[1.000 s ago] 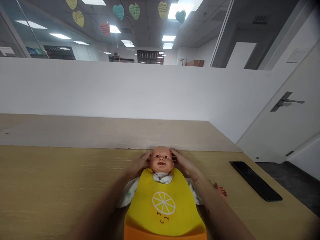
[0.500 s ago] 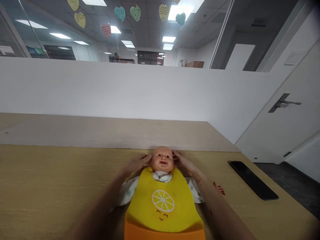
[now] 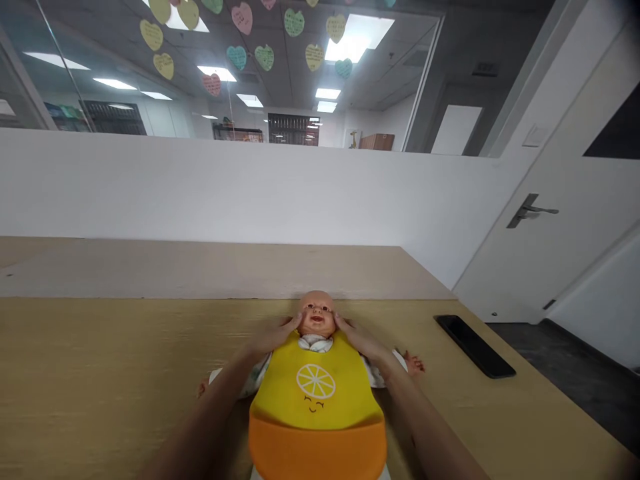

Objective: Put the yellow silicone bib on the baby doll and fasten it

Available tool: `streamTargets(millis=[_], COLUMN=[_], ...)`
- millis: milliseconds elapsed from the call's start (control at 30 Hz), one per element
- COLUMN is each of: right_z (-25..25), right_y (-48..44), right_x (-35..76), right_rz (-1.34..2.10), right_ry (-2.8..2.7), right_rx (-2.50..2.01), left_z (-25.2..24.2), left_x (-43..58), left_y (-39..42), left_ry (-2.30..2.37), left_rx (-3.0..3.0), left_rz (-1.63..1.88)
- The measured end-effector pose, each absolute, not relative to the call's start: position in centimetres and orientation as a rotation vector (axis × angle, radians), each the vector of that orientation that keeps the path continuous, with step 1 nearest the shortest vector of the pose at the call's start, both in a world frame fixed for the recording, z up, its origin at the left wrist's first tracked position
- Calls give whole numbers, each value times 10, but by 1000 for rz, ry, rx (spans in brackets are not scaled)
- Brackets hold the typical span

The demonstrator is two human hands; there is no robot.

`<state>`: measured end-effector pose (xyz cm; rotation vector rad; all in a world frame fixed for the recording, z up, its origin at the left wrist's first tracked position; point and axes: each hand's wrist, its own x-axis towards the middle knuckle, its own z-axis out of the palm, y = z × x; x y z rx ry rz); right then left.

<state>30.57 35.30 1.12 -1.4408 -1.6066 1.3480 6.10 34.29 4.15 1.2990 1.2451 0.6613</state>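
A baby doll (image 3: 317, 315) lies on its back on a light wooden desk (image 3: 100, 360), its head toward the far side. It wears a white patterned garment (image 3: 235, 378) under a yellow and orange silicone bib (image 3: 316, 393) printed with a lemon slice and a smiling face. My left hand (image 3: 274, 335) presses against the doll's right cheek, and my right hand (image 3: 357, 337) lies on the opposite cheek. Between them, the fingers cup the doll's face from both sides. The doll's small hands show beyond my forearms.
A black smartphone (image 3: 475, 346) lies face down or dark on the desk at the right. Behind the doll are a paler wooden surface (image 3: 200, 270) and a white partition (image 3: 225, 193). A white door with a lever handle (image 3: 530, 211) stands at the right, above a dark floor.
My hands have slid down from the sides of the doll's head to its cheeks. The view has tilted upward and shifted, so the doll looks smaller and more of the bib shows.
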Motion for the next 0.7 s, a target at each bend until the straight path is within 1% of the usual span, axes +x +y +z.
streamTargets(millis=[100,200,300,367,467,567,700], right_z=[13,13,21,33,60,84,91], right_y=[345,339,325,309,270,222,157], right_x=[297,294,295,295,291,284,282], right_rz=[1341,1347,1374,1331,1235,1207,1192], right_ry=[-1552,-1460,-1438,-1415,-1422,-1469,-1452], right_rx=[-1381,-1364,-1327,-1335,-1313,-1259,-1272], left_z=[50,59,70,76,83,83,79], left_x=[72,77,74,69,60,51,40], left_y=[332,320,302,287,259,224,170], left_ry=[1154,1089,1143,1198,1252,1178,1000], left_rx=[1074,981,1084,1207,1309,1341,1396], left_rz=[714,754,800,845,915,991,1048])
